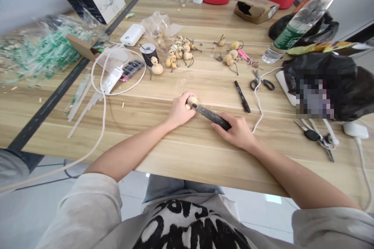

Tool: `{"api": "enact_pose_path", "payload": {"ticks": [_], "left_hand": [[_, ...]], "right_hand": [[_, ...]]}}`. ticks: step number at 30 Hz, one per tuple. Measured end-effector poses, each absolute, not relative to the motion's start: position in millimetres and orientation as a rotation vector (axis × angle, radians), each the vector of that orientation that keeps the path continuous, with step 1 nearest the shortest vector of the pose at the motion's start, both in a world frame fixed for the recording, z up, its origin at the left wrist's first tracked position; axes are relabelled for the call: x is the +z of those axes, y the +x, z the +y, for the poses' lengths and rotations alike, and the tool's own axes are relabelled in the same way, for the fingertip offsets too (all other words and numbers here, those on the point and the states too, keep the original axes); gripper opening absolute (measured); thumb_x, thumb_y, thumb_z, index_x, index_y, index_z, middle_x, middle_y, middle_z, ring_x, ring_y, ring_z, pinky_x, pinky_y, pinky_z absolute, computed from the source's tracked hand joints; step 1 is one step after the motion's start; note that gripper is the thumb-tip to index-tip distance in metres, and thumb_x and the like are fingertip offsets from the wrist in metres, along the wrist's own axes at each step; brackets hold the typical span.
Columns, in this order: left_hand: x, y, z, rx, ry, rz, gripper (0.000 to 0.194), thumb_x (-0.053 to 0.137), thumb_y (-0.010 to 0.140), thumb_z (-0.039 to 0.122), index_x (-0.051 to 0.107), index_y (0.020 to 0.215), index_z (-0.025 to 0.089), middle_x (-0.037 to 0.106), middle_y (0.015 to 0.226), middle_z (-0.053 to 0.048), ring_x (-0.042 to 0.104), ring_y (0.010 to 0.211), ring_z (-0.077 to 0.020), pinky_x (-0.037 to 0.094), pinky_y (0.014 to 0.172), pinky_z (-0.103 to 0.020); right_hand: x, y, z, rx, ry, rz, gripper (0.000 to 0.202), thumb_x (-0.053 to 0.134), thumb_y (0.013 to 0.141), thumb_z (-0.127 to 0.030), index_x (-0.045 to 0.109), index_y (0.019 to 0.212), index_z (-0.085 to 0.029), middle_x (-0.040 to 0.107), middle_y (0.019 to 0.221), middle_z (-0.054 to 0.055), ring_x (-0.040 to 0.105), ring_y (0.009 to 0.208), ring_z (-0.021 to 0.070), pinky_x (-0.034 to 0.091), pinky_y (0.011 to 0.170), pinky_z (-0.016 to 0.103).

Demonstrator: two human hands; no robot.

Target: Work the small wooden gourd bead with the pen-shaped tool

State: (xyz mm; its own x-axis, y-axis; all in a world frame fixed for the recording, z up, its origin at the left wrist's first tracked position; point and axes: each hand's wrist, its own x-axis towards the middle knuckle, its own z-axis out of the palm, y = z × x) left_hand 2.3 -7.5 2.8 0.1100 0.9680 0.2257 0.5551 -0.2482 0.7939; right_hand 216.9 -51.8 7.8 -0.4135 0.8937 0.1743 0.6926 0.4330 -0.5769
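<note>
My left hand (182,109) is closed around a small pale gourd (193,100), held just above or on the wooden table in front of me. In my right hand (236,129) is a long black pen-shaped tool (212,116), its narrow end pointing left at the gourd. The tip meets or nearly meets the gourd; exact contact is too small to tell. Beyond my hands lies a cluster of small gourds (180,49) with black cords, some with drawn faces. One more gourd figure (157,67) stands beside a spool of black thread (149,52).
A black marker (242,96) and scissors (261,82) lie to the right, near a white cable, keys (318,137) and a black plastic bag (330,66). A water bottle (292,33) stands behind them. Leftward are a looped white cable, a compartment box (132,71) and wrapped green-white sticks (49,46).
</note>
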Motion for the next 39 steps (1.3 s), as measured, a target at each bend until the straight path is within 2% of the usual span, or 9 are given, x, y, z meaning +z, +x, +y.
{"api": "enact_pose_path", "payload": {"ticks": [30, 39], "left_hand": [[1.5, 2.2, -7.2, 1.009, 1.897, 1.476, 0.022, 0.061, 0.066, 0.014, 0.060, 0.088, 0.017, 0.068, 0.079, 0.000, 0.059, 0.068, -0.0116, 0.044, 0.064, -0.021], [1.5, 2.3, -7.1, 1.012, 1.888, 1.468, 0.022, 0.061, 0.066, 0.013, 0.060, 0.088, 0.017, 0.068, 0.079, 0.000, 0.059, 0.068, -0.0115, 0.044, 0.065, -0.021]], "right_hand": [[5.7, 217.8, -50.8, 0.564, -1.347, -2.250, 0.031, 0.055, 0.084, -0.033, 0.064, 0.110, -0.019, 0.073, 0.088, 0.006, 0.068, 0.073, 0.0225, 0.049, 0.067, 0.031], [6.6, 217.6, -51.2, 0.566, -1.339, -2.250, 0.031, 0.055, 0.084, -0.033, 0.064, 0.110, -0.018, 0.072, 0.084, 0.005, 0.067, 0.070, 0.0217, 0.048, 0.063, 0.030]]}}
